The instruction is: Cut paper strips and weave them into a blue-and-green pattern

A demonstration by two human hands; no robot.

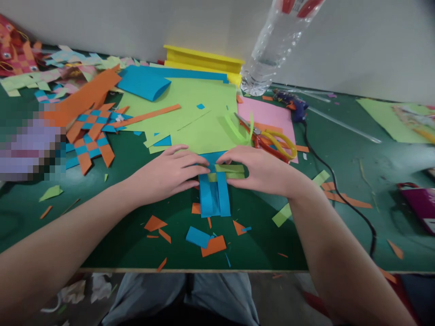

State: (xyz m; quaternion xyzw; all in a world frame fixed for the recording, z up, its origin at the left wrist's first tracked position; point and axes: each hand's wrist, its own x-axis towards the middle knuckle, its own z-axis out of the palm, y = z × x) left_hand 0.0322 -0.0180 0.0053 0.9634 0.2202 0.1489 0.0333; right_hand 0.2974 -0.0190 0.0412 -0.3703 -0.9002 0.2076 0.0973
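Observation:
Two blue paper strips (223,194) lie upright side by side in front of me, joined at the top, with a light green paper strip (234,170) woven across them. My right hand (260,170) curls around the green strip's right end, thumb below and fingers above. My left hand (173,174) rests palm down, fingers stretched out, with the tips touching the left edge of the blue strips and the green strip's left part. The fingertips partly cover the crossing.
Orange-handled scissors (272,140) lie on pink paper behind my right hand. Beyond are green sheets (204,117), a water bottle (275,50) and a glue gun (297,106) with a black cord. A woven orange-blue piece (93,129) and a blurred phone-like object (30,145) are left. Scraps litter the table.

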